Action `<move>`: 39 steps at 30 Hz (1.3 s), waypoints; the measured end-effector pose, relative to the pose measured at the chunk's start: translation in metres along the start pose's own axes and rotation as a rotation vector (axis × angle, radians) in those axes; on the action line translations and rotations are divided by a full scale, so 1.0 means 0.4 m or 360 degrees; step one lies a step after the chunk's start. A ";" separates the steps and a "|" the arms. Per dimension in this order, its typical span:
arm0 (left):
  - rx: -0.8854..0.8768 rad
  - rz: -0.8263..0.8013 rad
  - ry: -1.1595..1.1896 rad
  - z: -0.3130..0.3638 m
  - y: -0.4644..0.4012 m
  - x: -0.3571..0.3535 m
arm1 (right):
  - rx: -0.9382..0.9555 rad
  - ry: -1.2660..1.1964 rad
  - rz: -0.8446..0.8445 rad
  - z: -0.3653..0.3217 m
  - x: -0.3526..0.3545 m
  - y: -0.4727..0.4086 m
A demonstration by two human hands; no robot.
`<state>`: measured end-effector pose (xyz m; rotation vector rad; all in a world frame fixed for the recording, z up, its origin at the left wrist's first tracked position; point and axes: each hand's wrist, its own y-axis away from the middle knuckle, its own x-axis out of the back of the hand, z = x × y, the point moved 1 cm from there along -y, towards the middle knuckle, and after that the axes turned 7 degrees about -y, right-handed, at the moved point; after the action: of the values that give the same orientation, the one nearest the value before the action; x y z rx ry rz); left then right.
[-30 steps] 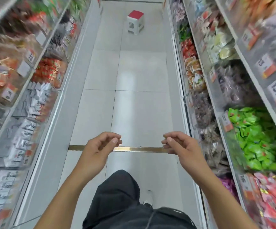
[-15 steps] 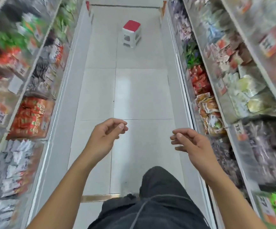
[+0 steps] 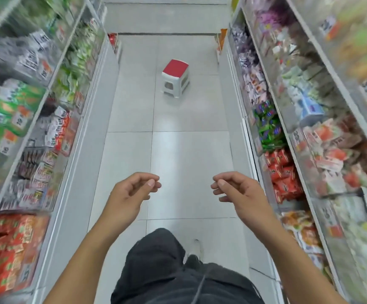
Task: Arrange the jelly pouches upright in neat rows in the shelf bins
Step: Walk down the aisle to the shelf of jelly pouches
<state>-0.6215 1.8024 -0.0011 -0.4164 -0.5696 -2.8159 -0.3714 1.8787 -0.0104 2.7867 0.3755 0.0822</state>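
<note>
I look down a shop aisle between two racks of clear shelf bins. My left hand (image 3: 132,194) and my right hand (image 3: 237,191) hang in front of me over the tiled floor, fingers loosely curled, holding nothing. Bins of packaged snacks line both sides: red packs (image 3: 284,174) and green packs (image 3: 269,128) low on the right, red-orange packs (image 3: 11,244) low on the left. The shelves are blurred, so I cannot tell which bins hold jelly pouches.
A white plastic stool with a red seat (image 3: 175,77) stands in the middle of the aisle ahead. My dark-trousered leg (image 3: 156,255) is stepping forward. Grey floor tiles (image 3: 189,161) run between the shelf bases on both sides.
I have walked forward along the aisle; the stool is nearer and the shelf bins have slid past. Both hands stay raised in front of me, holding nothing.
</note>
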 end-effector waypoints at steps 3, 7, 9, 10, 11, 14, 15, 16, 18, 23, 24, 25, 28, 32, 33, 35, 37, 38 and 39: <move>0.0017 0.0093 0.0059 0.048 -0.200 0.055 | -0.0002 0.0049 -0.0097 -0.080 -0.052 -0.235; 0.0034 0.0115 0.0117 0.087 -0.509 0.114 | -0.0019 0.0080 -0.0126 -0.149 -0.116 -0.553; 0.0026 0.0075 0.0117 0.126 -0.682 0.142 | -0.0018 0.0077 -0.0094 -0.192 -0.137 -0.707; 0.0020 0.0037 0.0107 0.156 -0.767 0.156 | -0.0015 0.0068 -0.0062 -0.222 -0.141 -0.777; 0.0017 -0.0003 0.0094 0.191 -0.847 0.169 | -0.0012 0.0054 -0.0028 -0.254 -0.141 -0.840; -0.0029 -0.0157 0.0032 0.308 -1.072 0.192 | -0.0003 -0.0003 0.0076 -0.347 -0.126 -0.998; -0.0048 -0.0205 0.0010 0.348 -1.147 0.193 | -0.0002 -0.0024 0.0110 -0.371 -0.116 -1.047; -0.0066 -0.0246 -0.0008 0.387 -1.222 0.189 | -0.0003 -0.0051 0.0146 -0.392 -0.105 -1.097; -0.0093 -0.0326 -0.0038 0.460 -1.368 0.168 | -0.0010 -0.0108 0.0235 -0.421 -0.075 -1.199; -0.0134 -0.0479 -0.0129 0.580 -1.739 0.059 | -0.0028 -0.0213 0.0426 -0.446 0.023 -1.505; -0.0127 -0.0492 -0.0143 0.599 -1.811 0.036 | -0.0039 -0.0229 0.0438 -0.450 0.042 -1.576; -0.0113 -0.0499 -0.0155 0.619 -1.881 0.015 | -0.0052 -0.0247 0.0441 -0.457 0.063 -1.650; -0.0056 -0.0475 -0.0174 0.698 -2.066 -0.020 | -0.0101 -0.0281 0.0426 -0.524 0.124 -1.878; -0.0015 -0.0364 -0.0159 0.822 -2.282 -0.010 | -0.0089 -0.0227 0.0274 -0.670 0.174 -2.165; -0.0009 -0.0315 -0.0151 0.850 -2.338 -0.003 | -0.0084 -0.0195 0.0212 -0.707 0.180 -2.235; 0.0021 -0.0228 -0.0121 0.900 -2.445 0.011 | -0.0075 -0.0132 0.0102 -0.772 0.185 -2.375; 0.0040 -0.0179 -0.0107 0.933 -2.553 0.019 | -0.0074 -0.0125 0.0041 -0.818 0.185 -2.514; 0.0056 -0.0163 -0.0105 0.946 -2.611 0.020 | -0.0084 -0.0134 0.0029 -0.836 0.185 -2.583; 0.0069 -0.0148 -0.0096 0.958 -2.672 0.018 | -0.0087 -0.0136 0.0021 -0.850 0.186 -2.653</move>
<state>-0.8450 2.9153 -0.0250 -0.4797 -0.6782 -2.8816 -0.5965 2.9722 -0.0353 2.7285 0.3283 -0.0232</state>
